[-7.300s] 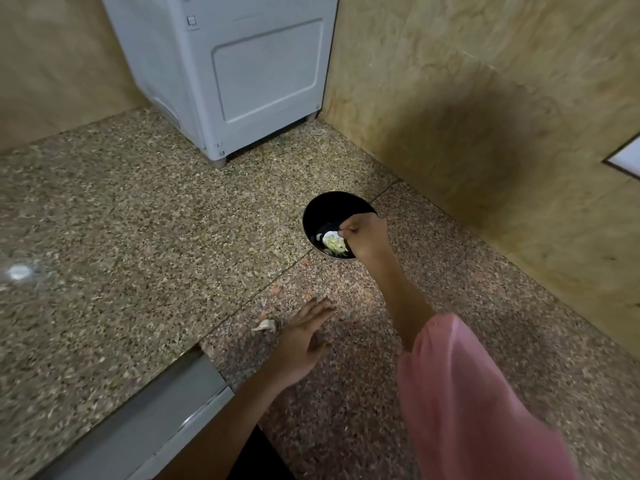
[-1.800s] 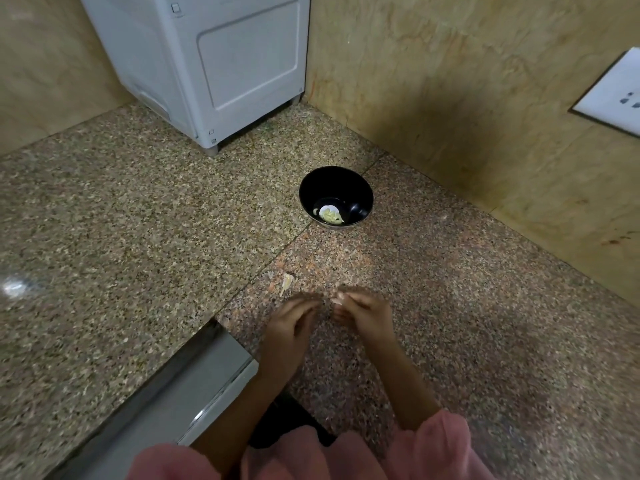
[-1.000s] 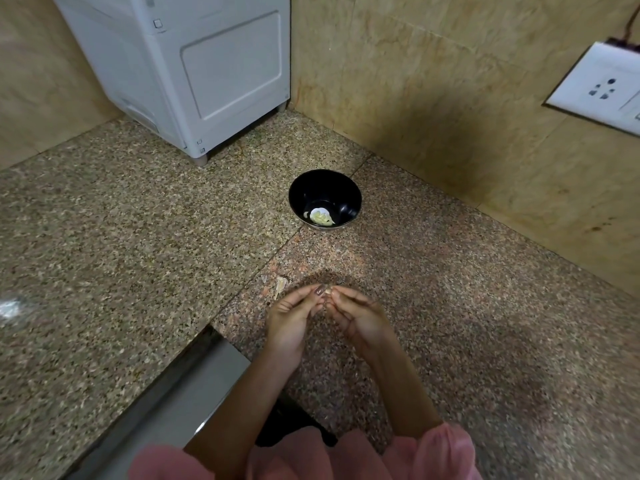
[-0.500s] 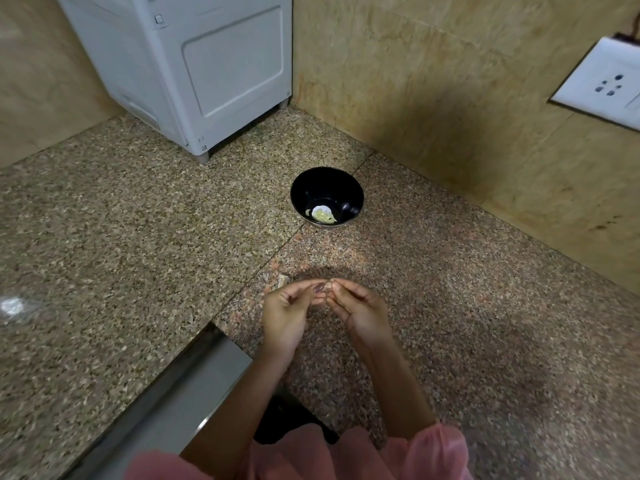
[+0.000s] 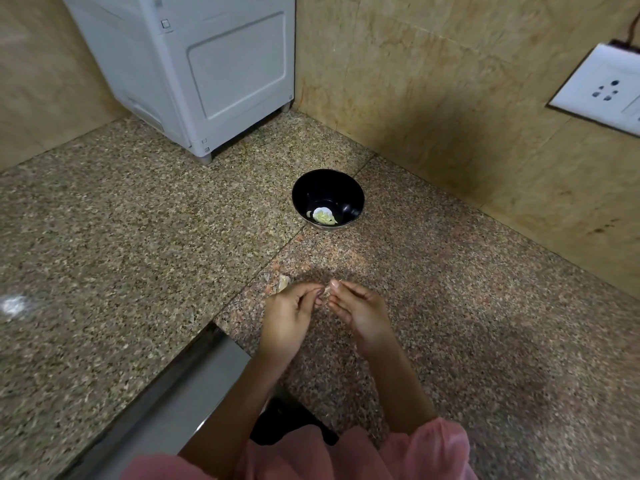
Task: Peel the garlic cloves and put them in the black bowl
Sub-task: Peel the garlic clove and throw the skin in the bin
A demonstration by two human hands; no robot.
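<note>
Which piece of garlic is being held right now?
The small clove pinched between the left hand and right hand. The peeled garlic lies in the black bowl; another pale piece lies loose on the counter beside the left hand.

The bowl (image 5: 325, 188) is glossy black, the peeled garlic cloves (image 5: 323, 216) in it pale yellow-green and white; the counter (image 5: 121, 237) is speckled beige-brown granite, its right-hand slab (image 5: 450, 323) speckled pinkish-red; the wall (image 5: 433, 81) is mottled tan; the appliance (image 5: 225, 64) pale grey; the socket plate (image 5: 602, 91) white; the sleeve (image 5: 426, 452) pink.
</note>
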